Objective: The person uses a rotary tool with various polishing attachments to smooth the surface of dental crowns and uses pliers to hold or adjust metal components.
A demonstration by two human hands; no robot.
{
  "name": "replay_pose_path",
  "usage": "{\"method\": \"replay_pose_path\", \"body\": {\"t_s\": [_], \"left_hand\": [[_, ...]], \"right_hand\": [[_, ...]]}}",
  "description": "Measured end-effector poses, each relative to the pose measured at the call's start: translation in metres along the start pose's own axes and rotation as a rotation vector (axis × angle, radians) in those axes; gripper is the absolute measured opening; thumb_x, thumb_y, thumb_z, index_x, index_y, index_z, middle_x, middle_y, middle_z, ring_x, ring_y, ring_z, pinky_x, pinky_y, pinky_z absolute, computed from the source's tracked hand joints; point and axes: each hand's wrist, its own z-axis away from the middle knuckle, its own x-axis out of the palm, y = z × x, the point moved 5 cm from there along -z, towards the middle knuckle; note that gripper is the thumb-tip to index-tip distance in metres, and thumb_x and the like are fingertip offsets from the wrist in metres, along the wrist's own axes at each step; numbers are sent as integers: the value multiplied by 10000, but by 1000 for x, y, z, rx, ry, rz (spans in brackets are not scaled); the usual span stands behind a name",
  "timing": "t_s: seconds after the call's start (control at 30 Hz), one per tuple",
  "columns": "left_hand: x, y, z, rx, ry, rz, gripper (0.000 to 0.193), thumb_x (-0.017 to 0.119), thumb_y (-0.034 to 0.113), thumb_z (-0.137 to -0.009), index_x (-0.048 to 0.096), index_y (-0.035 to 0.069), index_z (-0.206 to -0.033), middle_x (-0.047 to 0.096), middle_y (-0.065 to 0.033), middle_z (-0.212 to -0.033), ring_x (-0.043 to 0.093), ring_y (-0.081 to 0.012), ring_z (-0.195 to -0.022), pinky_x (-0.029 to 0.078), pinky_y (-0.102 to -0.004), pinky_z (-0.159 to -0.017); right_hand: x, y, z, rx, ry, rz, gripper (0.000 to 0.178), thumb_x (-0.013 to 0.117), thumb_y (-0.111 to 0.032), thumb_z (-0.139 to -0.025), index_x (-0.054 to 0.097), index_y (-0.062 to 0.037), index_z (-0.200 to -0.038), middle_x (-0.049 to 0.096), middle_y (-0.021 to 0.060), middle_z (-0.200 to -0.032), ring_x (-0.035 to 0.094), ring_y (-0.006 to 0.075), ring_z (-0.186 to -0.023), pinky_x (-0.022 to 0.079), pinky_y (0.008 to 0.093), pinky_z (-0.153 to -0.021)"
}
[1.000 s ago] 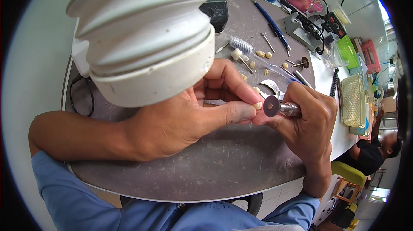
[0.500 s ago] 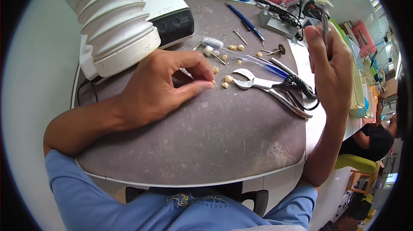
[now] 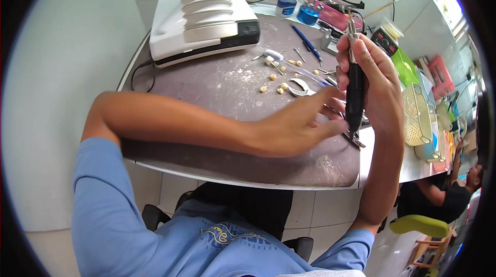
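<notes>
Raised over the right side of the bench, my right hand (image 3: pixel 380 70) is wrapped around a black rotary handpiece (image 3: pixel 355 91) with a metal tip pointing up. My left hand (image 3: pixel 302 124) reaches across from the left, its fingers apart beside the handpiece's lower end; whether they touch it I cannot tell. Partly behind the left hand lies a metal caliper (image 3: pixel 298 91) with curved jaws. Small tooth-shaped crowns (image 3: pixel 273 77) are scattered left of it, one single crown (image 3: pixel 263 89) lying closest to me. A clear-handled bristle brush (image 3: pixel 274 55) rests among them.
A white suction unit with a ribbed hose (image 3: pixel 206 3) stands at the back left. A blue pen-like tool (image 3: pixel 305 42), blue jar (image 3: pixel 285 6) and control box (image 3: pixel 385 40) are farther back. Baskets (image 3: pixel 417 114) line the right side. Another person (image 3: pixel 431 197) sits far right.
My left hand has left the crowns, where its fingers were pinched, and swung right to the handpiece. The right hand has turned, bringing the handpiece into plain sight. The view has shifted.
</notes>
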Motion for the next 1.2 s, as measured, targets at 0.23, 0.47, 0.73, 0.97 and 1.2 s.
{"method": "replay_pose_path", "body": {"t_s": [0.23, 0.47, 0.73, 0.97, 1.2], "left_hand": [[0, -6, -9, 21, -125, 149, 303, 411, 143, -1007, 393, -16, -1264, 496, -93, -1152, 493, -156, -1107, 459, -319, -914], [-3, 1, -6, 80, -235, 326, 255, 469, 86, -980, 451, -14, -1214, 524, -80, -1080, 527, -146, -982, 470, -307, -862], [-13, 0, -14, -75, -42, 232, 291, 569, 163, -948, 497, -7, -1172, 598, -50, -957, 592, -119, -915, 515, -275, -794], [-80, 6, -50, -76, 422, 44, 527, 677, 247, -883, 431, -10, -1271, 601, -102, -1046, 617, -151, -939, 502, -253, -872], [-113, 8, -74, 125, 424, -15, 212, 678, 140, -877, 644, -14, -1019, 654, -70, -853, 630, -98, -797, 537, -222, -766]], "right_hand": [[2, 5, -1, 62, -250, -84, 335, 460, -278, -997, 544, 17, -1131, 625, 78, -905, 638, 141, -816, 511, 210, -711], [-20, 18, -3, 20, -542, -111, 493, 606, -341, -913, 542, 62, -1189, 644, 132, -1018, 640, 187, -930, 514, 315, -833], [-22, 5, -8, 19, -120, 199, 324, 674, -291, -879, 608, -8, -1023, 629, 24, -887, 588, 80, -841, 457, 235, -813], [-40, 20, -16, -1, 92, 361, 286, 495, -228, -974, 646, 7, -1036, 549, -10, -723, 501, 47, -611, 434, 198, -540], [-44, 33, -16, 81, -81, 651, 276, 514, -240, -959, 636, 7, -967, 515, -24, -634, 465, 37, -544, 384, 216, -502]]}}
